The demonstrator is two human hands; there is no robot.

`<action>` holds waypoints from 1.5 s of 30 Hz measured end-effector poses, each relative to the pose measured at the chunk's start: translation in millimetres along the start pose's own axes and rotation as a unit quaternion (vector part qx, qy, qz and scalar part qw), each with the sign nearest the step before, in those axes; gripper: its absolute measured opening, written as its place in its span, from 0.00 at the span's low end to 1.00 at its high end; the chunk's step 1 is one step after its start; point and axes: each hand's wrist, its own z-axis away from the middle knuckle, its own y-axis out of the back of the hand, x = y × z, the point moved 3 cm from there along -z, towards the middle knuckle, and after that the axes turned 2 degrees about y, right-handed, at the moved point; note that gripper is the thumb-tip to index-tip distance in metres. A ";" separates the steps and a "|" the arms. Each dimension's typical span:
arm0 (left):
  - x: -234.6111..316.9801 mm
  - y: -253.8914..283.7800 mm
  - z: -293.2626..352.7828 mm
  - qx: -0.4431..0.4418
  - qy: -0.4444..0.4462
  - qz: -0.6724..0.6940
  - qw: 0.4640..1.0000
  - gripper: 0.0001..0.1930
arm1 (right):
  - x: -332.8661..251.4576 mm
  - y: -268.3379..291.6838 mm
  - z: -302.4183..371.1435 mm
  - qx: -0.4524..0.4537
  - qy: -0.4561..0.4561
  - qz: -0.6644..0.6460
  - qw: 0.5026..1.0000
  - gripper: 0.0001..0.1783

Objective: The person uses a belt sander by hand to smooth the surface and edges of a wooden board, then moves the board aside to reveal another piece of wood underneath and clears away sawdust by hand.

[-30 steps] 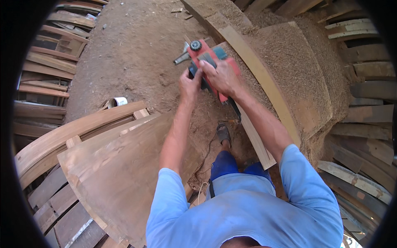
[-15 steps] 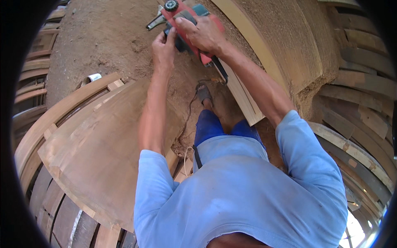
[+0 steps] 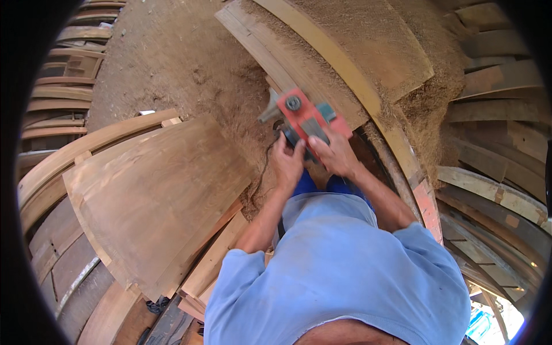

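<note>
A red electric hand planer (image 3: 298, 109) with a black front knob is right in front of my body, at the near end of a long pale wooden board (image 3: 252, 37). My right hand (image 3: 338, 156) is closed round the planer's rear handle. My left hand (image 3: 288, 161) grips the dark side of its body, though its fingertips are partly hidden. The board runs away from me toward the upper left. A dark cord hangs down beside my left hand.
On the left lies a wide wooden panel (image 3: 155, 184) beside a curved wooden rail (image 3: 92, 141). A long yellowish beam (image 3: 339, 52) with shavings around it runs along the right. Wood pieces are stacked at both sides. Sawdust covers the floor (image 3: 167, 57).
Both hands have drawn the planer back toward my body, from the far end to the near end of the board. My elbows are now bent, and more of the board shows.
</note>
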 end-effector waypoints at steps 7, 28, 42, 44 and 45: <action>-33.2 -23.2 106.4 -0.020 0.010 -0.071 0.997 0.36 | 44.5 7.4 98.4 0.004 -0.043 -0.034 0.999 0.32; 38.5 34.3 -123.9 0.046 -0.010 0.036 0.998 0.33 | -48.4 -21.4 -131.8 0.047 0.025 0.011 0.999 0.38; 124.0 88.4 -319.2 0.031 -0.088 0.093 0.991 0.19 | -133.3 -43.9 -335.4 0.070 0.167 0.102 0.978 0.26; 132.5 100.7 -355.5 0.043 -0.108 0.051 0.992 0.18 | -145.4 -49.0 -368.6 0.092 0.299 0.199 0.929 0.19; 135.5 109.9 -373.1 0.052 -0.113 0.036 0.992 0.18 | -151.5 -56.0 -385.9 0.131 0.379 0.256 0.880 0.13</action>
